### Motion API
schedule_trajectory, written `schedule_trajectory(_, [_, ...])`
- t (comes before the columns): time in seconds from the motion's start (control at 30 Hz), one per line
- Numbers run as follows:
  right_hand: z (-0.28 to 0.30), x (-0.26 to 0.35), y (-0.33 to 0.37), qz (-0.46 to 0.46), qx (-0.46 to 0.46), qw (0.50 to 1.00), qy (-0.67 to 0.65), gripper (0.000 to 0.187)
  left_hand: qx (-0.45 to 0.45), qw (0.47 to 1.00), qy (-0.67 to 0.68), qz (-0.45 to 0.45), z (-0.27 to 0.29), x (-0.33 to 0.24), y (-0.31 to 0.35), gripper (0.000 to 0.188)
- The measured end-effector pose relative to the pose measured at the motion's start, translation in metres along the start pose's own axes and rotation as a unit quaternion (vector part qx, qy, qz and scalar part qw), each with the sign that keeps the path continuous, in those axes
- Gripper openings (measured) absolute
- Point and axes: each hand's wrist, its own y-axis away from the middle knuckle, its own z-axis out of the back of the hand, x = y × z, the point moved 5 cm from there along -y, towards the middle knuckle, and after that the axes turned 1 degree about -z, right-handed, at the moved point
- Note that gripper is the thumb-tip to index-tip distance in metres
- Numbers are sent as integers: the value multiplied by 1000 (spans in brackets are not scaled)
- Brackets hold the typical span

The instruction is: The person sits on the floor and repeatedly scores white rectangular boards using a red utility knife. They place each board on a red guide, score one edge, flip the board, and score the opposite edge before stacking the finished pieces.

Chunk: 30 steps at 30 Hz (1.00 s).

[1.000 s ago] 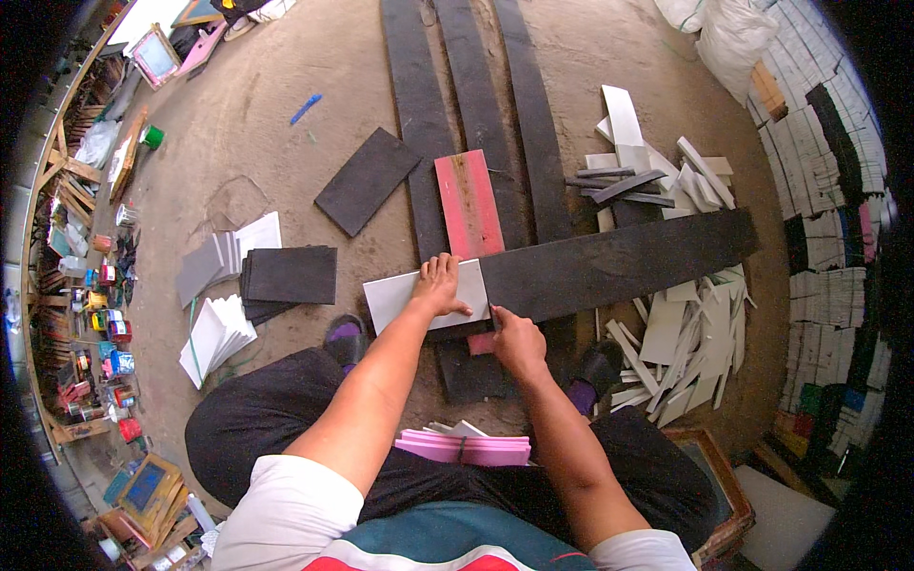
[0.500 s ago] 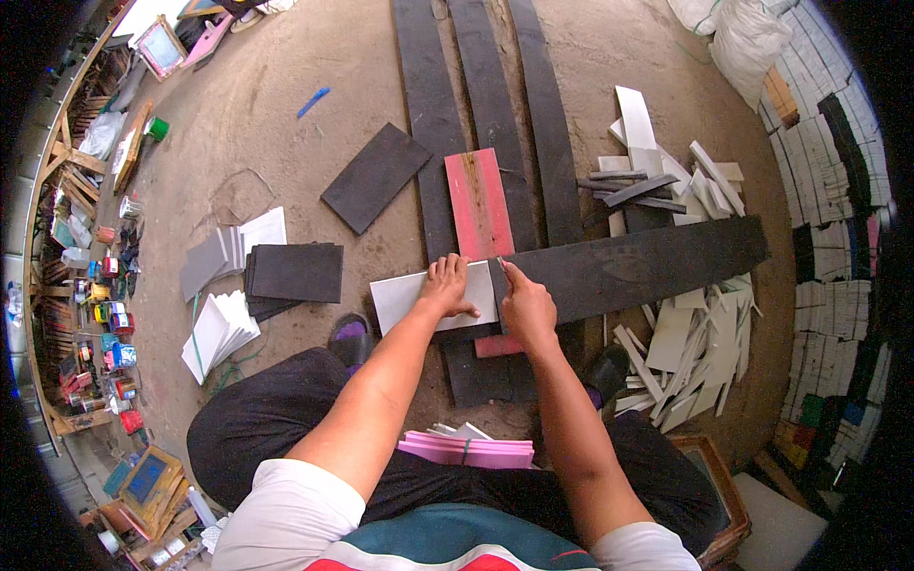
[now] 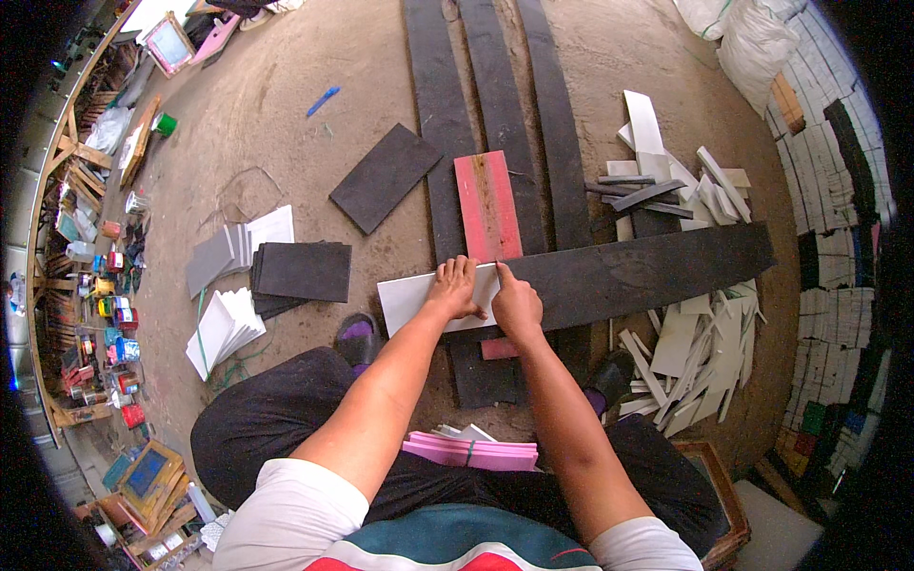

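Observation:
A white rectangular board (image 3: 409,297) lies over a long dark strip (image 3: 647,271) that stretches to the right. Flat on the white board, my left hand (image 3: 455,288) presses down with its fingers forward and its thumb out to the side. My right hand (image 3: 517,303) is closed at the board's right edge, its index finger extended forward. A thin dark tip shows by that finger; most of what it belongs to is hidden in my hand. Beneath the dark strip, a red piece (image 3: 486,205) with a worn brown middle pokes out at the far and near sides.
Dark planks (image 3: 557,124) run away from me. Left are stacked black sheets (image 3: 305,272), white sheets (image 3: 217,335), a loose black sheet (image 3: 386,178) and a blue pen-like thing (image 3: 323,101). White offcuts (image 3: 676,343) pile up at right. Pink sheets (image 3: 476,451) lie between my legs.
My right hand has shifted slightly nearer to my left hand, against the white board's right edge. My left hand stays pressed on the board. The whole view has moved a little.

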Motion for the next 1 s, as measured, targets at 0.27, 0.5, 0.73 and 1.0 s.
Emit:
schedule_trajectory(0.27, [11,15,5,11,39,999,32,47,-6,1000,-8,-2,-9,3,-3,119])
schedule_trajectory(0.5, [3,-4,20,10,27,999,23,38,-34,999,-22,-22,-6,0,1,124])
schedule_trajectory(0.73, [-14,-52,94,-40,58,997,-14,32,-14,1000,-23,-6,0,2,7,126])
schedule_trajectory(1.0, [-52,-173,79,-150,-286,918,-231,36,-56,996,-63,10,18,-14,26,130])
